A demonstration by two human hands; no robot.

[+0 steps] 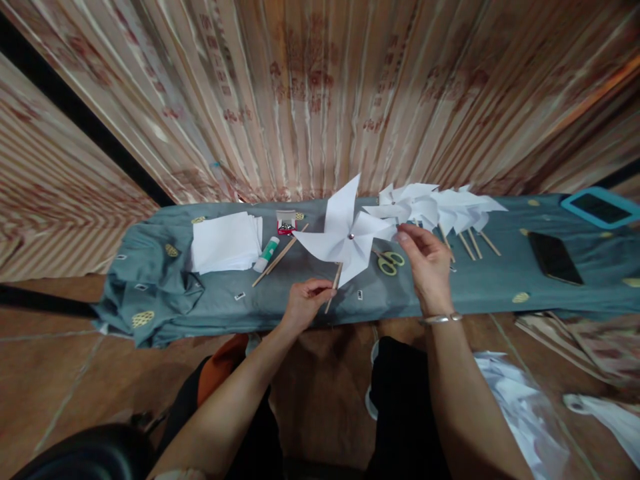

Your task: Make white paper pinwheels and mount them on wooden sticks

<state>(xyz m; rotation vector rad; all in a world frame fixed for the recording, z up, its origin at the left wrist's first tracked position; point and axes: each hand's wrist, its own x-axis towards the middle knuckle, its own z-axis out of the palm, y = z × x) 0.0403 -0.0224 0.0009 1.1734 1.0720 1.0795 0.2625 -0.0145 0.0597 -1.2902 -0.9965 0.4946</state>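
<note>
My left hand [306,301] is closed on the wooden stick [334,285] of a white paper pinwheel [345,235], held upright over a low bench covered in grey-green cloth [480,287]. My right hand [425,261] touches the tip of the pinwheel's right blade with its fingers bent. Yellow-handled scissors [391,261] lie on the cloth between the two hands.
Several finished pinwheels [440,208] lie at the back right. A stack of white paper [225,243], a glue stick [267,255], loose sticks [278,261] and a small pin box [286,223] lie to the left. A dark phone [554,257] and a blue tablet [600,208] rest at the right.
</note>
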